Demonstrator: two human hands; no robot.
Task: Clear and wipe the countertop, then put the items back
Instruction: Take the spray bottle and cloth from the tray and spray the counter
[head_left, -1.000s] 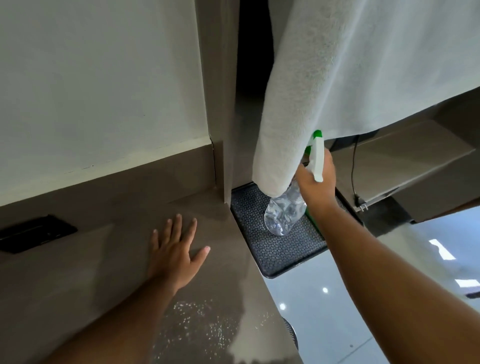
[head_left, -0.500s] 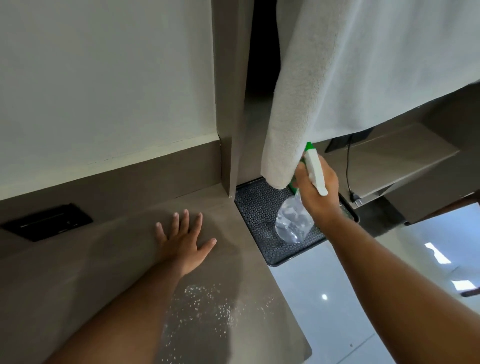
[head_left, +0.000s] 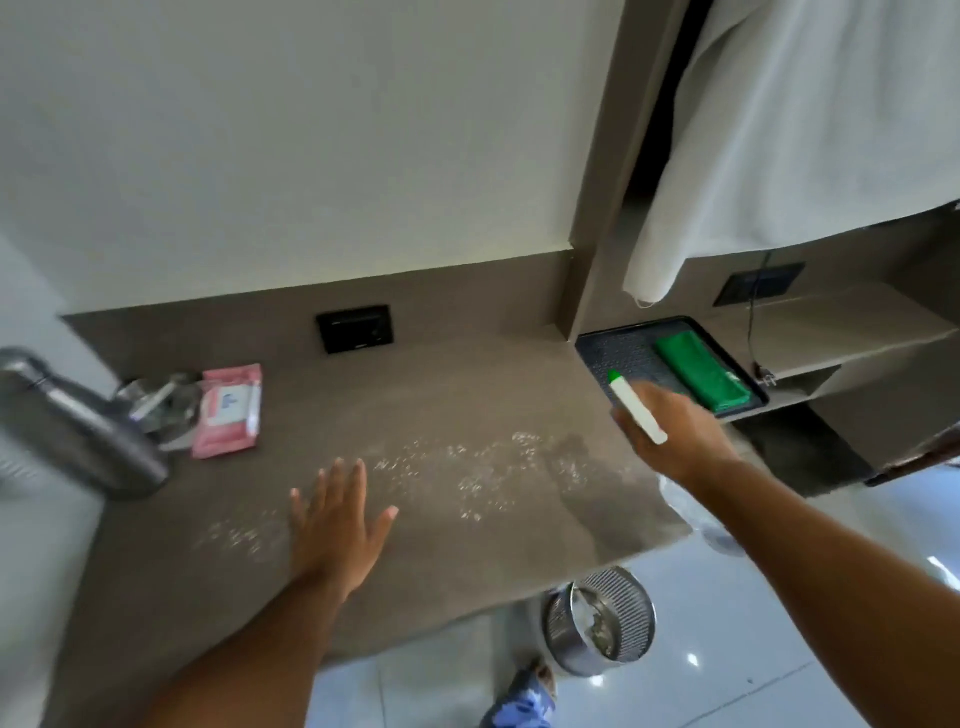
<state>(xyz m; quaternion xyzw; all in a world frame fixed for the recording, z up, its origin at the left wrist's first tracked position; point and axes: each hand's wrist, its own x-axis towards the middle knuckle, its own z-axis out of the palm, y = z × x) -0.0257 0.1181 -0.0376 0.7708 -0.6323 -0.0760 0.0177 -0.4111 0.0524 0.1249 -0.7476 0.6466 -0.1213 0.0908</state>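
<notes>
Over the counter (head_left: 441, 395), our two hands: one flat, one holding the sprayer (head_left: 636, 410).

Our left hand (head_left: 337, 525) lies with fingers straight and spread, resting on the brown top beside a band of white droplets (head_left: 467, 467); our right hand (head_left: 675, 441) curls round the white, green-tipped sprayer near the right edge, its clear bottle hanging below the wrist; just beyond, a green cloth (head_left: 701, 371) lies in a dark tray (head_left: 613, 348) under a hanging white towel (head_left: 805, 130); at far left sit a pink wipes pack (head_left: 228, 410), a glass (head_left: 156, 400) and a steel flask (head_left: 72, 421); a metal bin (head_left: 597, 623) stands on the floor below.
</notes>
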